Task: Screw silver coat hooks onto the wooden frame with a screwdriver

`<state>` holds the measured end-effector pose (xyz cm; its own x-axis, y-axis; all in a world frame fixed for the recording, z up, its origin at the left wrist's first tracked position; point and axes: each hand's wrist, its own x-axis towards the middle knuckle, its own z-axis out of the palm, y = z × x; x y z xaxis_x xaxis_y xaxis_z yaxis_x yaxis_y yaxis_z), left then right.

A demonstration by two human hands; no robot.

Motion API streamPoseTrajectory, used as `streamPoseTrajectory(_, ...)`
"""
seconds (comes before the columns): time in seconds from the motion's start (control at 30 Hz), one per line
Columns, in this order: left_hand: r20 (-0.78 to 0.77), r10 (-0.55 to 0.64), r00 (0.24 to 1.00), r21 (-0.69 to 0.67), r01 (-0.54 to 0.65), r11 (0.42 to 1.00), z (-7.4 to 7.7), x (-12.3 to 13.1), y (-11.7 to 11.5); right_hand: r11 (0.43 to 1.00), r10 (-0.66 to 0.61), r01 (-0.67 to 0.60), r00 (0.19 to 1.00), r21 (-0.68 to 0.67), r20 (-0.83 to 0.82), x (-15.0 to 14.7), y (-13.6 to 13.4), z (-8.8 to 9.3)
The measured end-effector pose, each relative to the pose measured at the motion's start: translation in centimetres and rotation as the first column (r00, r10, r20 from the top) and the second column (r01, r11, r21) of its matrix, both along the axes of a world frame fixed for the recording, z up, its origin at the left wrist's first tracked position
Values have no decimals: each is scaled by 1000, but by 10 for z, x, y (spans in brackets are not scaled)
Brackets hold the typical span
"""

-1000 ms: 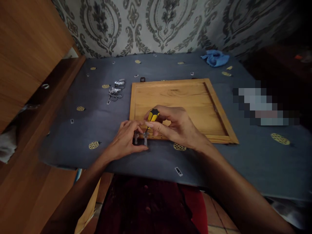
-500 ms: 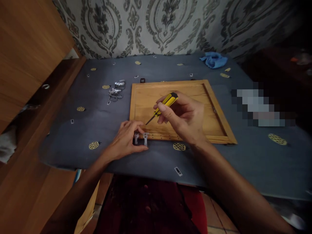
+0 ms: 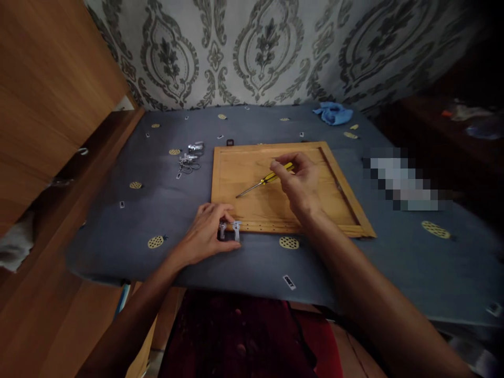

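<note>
My left hand [image 3: 207,233] is at the near left corner of a framed wooden cabinet door [image 3: 244,163] lying flat. Its thumb and fingers close around a silver metal hinge [image 3: 237,231] at the door's near edge. A row of small dark holes runs along that edge, right of the hinge. In my right hand [image 3: 301,184] is a screwdriver [image 3: 271,177] with a yellow and black handle, gripped above the door. The shaft slopes down to the left, its tip above the panel and apart from the hinge.
Several loose metal hinges [image 3: 191,157] lie on the grey patterned tablecloth [image 3: 118,236], left of the door. A crumpled blue cloth [image 3: 334,113] rests at the back right. On the left stands a wooden cabinet [image 3: 51,105]; a patterned wall [image 3: 216,52] is behind the table.
The screwdriver has tilted flatter, and my right hand has shifted a little to the right. My left hand stays around the hinge. The whole view has shifted slightly upward.
</note>
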<state>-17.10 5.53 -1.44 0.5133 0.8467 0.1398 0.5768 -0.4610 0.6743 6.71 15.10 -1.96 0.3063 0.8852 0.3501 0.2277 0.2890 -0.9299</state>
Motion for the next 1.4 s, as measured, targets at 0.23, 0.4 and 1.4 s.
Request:
streamPoseTrajectory(0.23, -21, 15, 1000, -28, -16, 999, 3, 1, -1, 992, 12, 39, 922, -124, 388, 10, -19, 4)
streamPoseTrajectory(0.4, -23, 12, 1000, -22, -12, 1000, 3, 1, -1, 918, 284, -396, 709, 30, 645, 1, -64, 10)
streamPoseTrajectory(1.4, -30, -52, 998, 45, 53, 998, 7, -1, 1, 652, 332, -757, 335, 42, 882, 9, -93, -15)
